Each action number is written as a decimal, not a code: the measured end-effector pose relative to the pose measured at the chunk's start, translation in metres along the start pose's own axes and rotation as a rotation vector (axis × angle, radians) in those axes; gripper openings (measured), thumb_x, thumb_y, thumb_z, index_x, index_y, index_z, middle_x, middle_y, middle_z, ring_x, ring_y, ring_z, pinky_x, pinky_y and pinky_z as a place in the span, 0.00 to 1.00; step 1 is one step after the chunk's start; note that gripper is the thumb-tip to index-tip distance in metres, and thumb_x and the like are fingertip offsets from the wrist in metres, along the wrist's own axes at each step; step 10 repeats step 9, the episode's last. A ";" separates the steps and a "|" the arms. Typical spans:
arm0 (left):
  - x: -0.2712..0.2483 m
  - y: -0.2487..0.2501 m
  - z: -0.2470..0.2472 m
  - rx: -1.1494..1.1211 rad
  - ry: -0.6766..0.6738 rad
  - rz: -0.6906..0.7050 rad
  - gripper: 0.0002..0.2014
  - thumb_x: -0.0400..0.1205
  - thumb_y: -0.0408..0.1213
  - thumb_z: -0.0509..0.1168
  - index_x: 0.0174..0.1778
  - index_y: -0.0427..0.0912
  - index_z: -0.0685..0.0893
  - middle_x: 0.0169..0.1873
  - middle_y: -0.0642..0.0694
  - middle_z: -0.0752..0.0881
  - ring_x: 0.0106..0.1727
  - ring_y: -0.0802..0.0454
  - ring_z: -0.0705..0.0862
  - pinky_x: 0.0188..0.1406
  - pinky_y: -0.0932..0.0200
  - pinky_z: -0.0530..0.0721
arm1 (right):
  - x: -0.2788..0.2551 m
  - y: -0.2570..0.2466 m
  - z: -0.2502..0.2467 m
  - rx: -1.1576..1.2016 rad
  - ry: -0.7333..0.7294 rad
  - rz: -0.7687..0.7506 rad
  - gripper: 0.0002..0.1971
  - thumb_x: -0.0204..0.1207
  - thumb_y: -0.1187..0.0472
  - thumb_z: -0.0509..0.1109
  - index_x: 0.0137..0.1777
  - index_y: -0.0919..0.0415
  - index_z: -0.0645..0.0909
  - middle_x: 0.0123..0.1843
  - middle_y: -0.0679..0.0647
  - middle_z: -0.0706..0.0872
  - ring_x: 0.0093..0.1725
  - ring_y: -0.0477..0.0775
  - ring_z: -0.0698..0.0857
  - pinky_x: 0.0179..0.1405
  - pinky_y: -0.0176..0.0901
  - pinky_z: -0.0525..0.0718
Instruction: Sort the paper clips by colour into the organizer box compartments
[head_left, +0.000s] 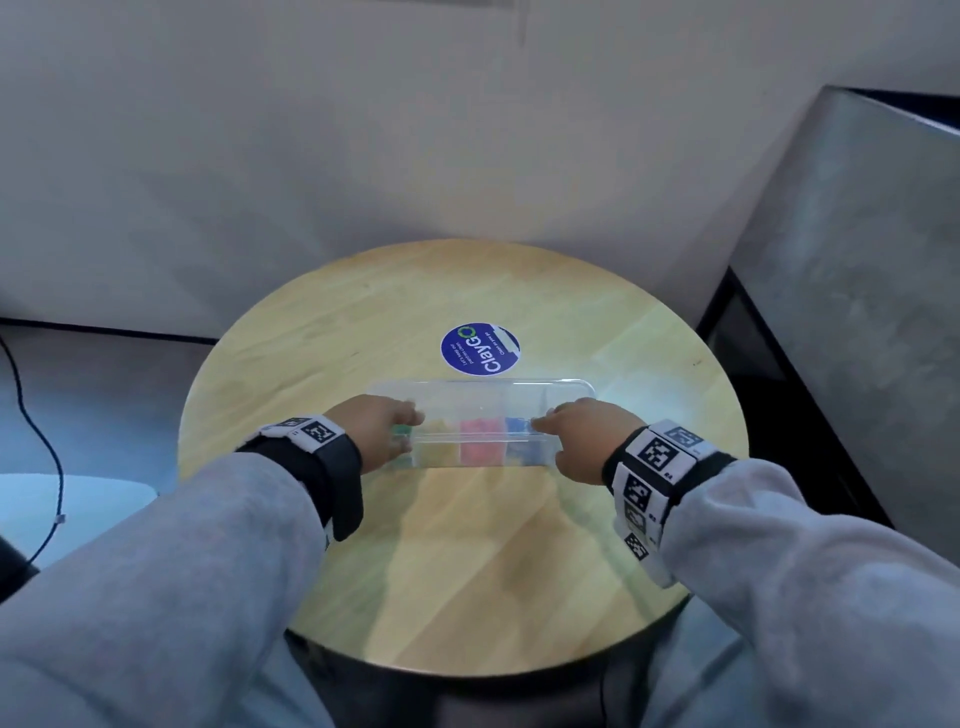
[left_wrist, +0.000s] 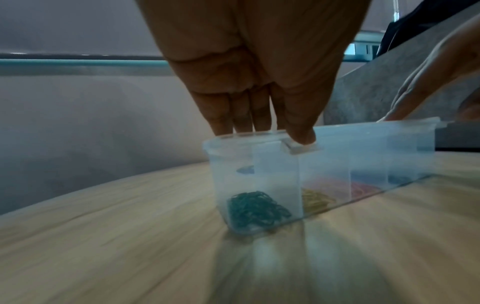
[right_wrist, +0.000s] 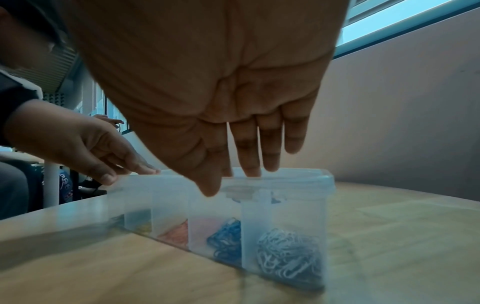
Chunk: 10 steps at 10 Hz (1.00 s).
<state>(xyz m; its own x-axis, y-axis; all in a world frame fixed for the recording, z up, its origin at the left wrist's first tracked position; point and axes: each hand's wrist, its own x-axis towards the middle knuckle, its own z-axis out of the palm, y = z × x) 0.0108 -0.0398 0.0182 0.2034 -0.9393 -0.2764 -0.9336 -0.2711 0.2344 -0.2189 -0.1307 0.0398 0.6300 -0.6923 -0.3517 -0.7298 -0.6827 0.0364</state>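
Observation:
A clear plastic organizer box (head_left: 480, 397) lies across the round wooden table (head_left: 467, 561) with its lid down. Its compartments hold green clips (left_wrist: 255, 209), yellow clips (left_wrist: 315, 200), red clips (right_wrist: 175, 233), blue clips (right_wrist: 227, 238) and white clips (right_wrist: 288, 255), one colour each. My left hand (head_left: 387, 423) rests on the box's left end, fingers straight on the lid, the thumb (left_wrist: 302, 135) pressing a front latch tab. My right hand (head_left: 574, 431) lies on the right end with straight fingers (right_wrist: 249, 156) on the lid and the thumb at the front edge.
A round blue sticker (head_left: 480, 349) sits on the table just behind the box. A grey cabinet (head_left: 857, 291) stands to the right, a pale wall behind, and a black cable (head_left: 31, 431) hangs at the left. Bare wood lies between the box and me.

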 end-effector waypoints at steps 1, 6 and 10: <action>0.005 -0.004 0.000 -0.002 0.014 -0.005 0.23 0.82 0.41 0.64 0.75 0.53 0.73 0.79 0.58 0.66 0.80 0.55 0.65 0.75 0.63 0.61 | 0.002 0.002 0.001 -0.009 -0.008 -0.017 0.26 0.78 0.63 0.59 0.76 0.47 0.68 0.71 0.52 0.75 0.70 0.56 0.76 0.65 0.50 0.79; 0.009 0.007 -0.004 0.173 0.041 -0.003 0.22 0.80 0.39 0.64 0.71 0.49 0.75 0.67 0.50 0.79 0.66 0.48 0.78 0.60 0.59 0.75 | 0.013 0.008 0.006 0.000 0.098 0.026 0.23 0.77 0.63 0.62 0.72 0.53 0.73 0.63 0.50 0.80 0.61 0.55 0.82 0.55 0.43 0.79; 0.000 0.010 -0.015 0.050 0.008 -0.037 0.28 0.75 0.45 0.70 0.72 0.50 0.74 0.73 0.50 0.74 0.72 0.50 0.74 0.66 0.60 0.72 | -0.001 0.011 0.001 0.157 0.042 0.052 0.30 0.79 0.58 0.64 0.81 0.50 0.62 0.81 0.47 0.66 0.77 0.50 0.69 0.74 0.42 0.68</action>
